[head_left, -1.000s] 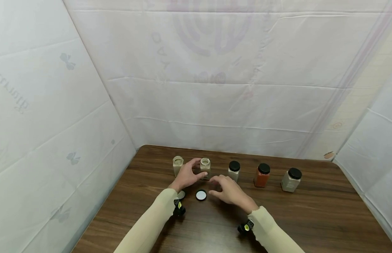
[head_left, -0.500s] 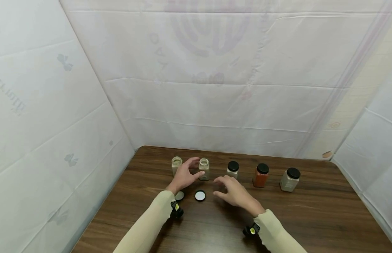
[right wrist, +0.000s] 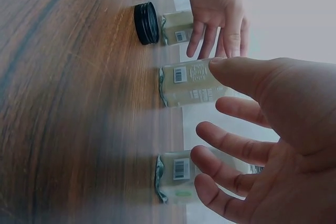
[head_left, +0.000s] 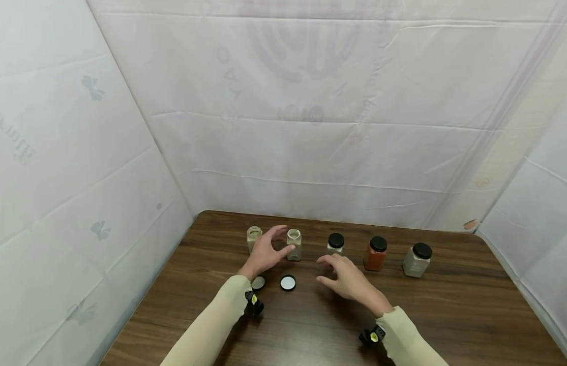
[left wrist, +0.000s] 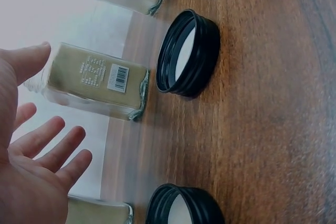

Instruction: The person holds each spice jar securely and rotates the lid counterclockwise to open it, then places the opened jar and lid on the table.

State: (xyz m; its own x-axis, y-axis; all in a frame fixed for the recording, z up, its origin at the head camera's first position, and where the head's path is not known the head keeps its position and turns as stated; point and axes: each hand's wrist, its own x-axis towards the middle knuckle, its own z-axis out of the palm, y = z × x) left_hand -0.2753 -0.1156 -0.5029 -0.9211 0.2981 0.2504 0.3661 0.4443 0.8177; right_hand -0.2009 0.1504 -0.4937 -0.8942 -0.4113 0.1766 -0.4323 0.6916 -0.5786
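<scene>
My left hand [head_left: 264, 254] is beside an uncapped glass spice jar [head_left: 294, 246] of pale powder, its fingers spread and its thumb near the jar's front. In the left wrist view a gap shows between the fingers and that jar [left wrist: 94, 77]. My right hand [head_left: 349, 278] hovers in front of a black-capped jar [head_left: 335, 242], fingers loosely bent and holding nothing. A second uncapped jar [head_left: 253, 237] stands left of my left hand, partly hidden by it. Two black lids lie with their white insides up: one lid [head_left: 288, 282] in front of the middle jar, another lid [head_left: 258, 283] by my left wrist.
To the right stand a black-capped jar of orange-red powder [head_left: 374, 256] and a black-capped jar of pale contents [head_left: 417, 260]. All are on a brown wooden table [head_left: 461, 300]. White printed sheets [head_left: 283, 152] hang behind it and at both sides.
My right hand has moved right, away from the uncapped middle jar and toward the black-capped one. My left hand stays beside the middle jar. The jars and lids keep their places.
</scene>
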